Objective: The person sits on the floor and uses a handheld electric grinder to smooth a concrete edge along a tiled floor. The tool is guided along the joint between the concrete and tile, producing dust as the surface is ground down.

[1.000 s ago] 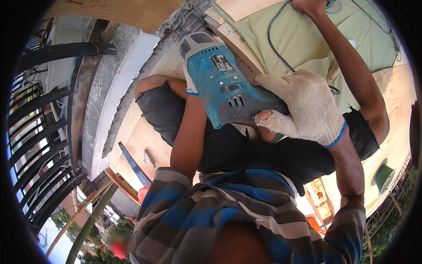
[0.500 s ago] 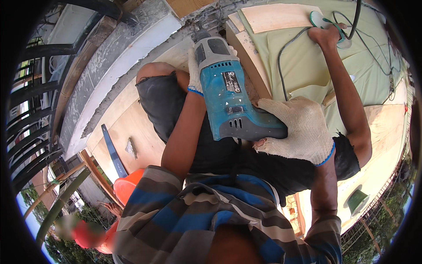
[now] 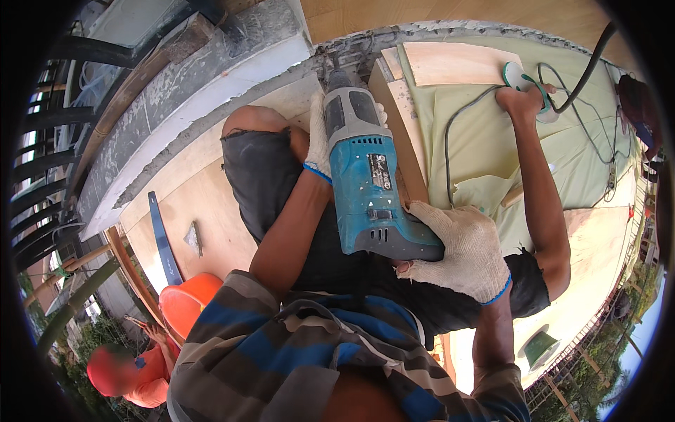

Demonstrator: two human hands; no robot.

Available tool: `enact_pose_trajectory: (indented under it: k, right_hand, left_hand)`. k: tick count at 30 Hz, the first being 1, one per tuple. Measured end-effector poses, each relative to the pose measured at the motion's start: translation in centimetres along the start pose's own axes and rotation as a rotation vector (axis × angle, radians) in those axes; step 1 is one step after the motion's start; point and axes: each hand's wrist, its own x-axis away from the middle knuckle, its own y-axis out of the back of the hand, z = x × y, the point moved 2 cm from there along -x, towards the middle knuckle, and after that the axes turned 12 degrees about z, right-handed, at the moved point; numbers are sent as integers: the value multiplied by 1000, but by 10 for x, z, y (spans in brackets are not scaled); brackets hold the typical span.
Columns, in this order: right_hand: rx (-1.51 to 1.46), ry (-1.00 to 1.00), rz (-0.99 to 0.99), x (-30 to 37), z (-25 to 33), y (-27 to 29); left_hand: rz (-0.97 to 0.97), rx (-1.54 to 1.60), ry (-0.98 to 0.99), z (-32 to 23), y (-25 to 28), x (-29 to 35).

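The right hand (image 3: 467, 253), in a white knitted glove, is closing its grip around the rear handle of the blue power drill (image 3: 369, 193). The left hand (image 3: 320, 137), gloved likewise, is wrapping its grip around the grey front housing of the drill, fingers lying along its left side. The drill is pointing away from the person, its nose meeting the rough concrete edge (image 3: 337, 60) at the head of a wooden batten (image 3: 401, 133). The tool body is lying over the person's knees, between the two forearms. A black cable (image 3: 450, 133) is running across the pale green sheet (image 3: 492, 141) to the right. An orange bucket (image 3: 190, 299) is standing at lower left, well apart from the drill.
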Motion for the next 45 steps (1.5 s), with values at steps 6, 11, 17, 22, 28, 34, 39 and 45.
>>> enact_pose_trajectory:
  k: [6,11,17,22,28,34,39,45]
  right_hand:
    - [-11,80,-41,-14,4,-2]
    - [-56,-67,-9,-24,49,-89]
    - [44,-3,-76,-3,-7,-79]
    - [100,-2,-42,14,53,-47]
    - [78,49,23,91,74,-55]
    - [222,-19,-126,72,36,-72]
    - [156,-70,-161,59,22,-46]
    - [268,-49,-113,39,-24,-1]
  left_hand:
    - [-71,88,-32,-2,-12,7]
    - [-143,-33,-115,-28,-25,30]
    - [-176,-32,53,-22,-12,8]
    - [-154,20,45,1,-36,27]
    - [-169,-35,-41,43,-49,93]
    - [-309,101,0,45,-19,66]
    - [-267,76,-17,36,-4,38]
    - [-218,50,2,38,17,-10]
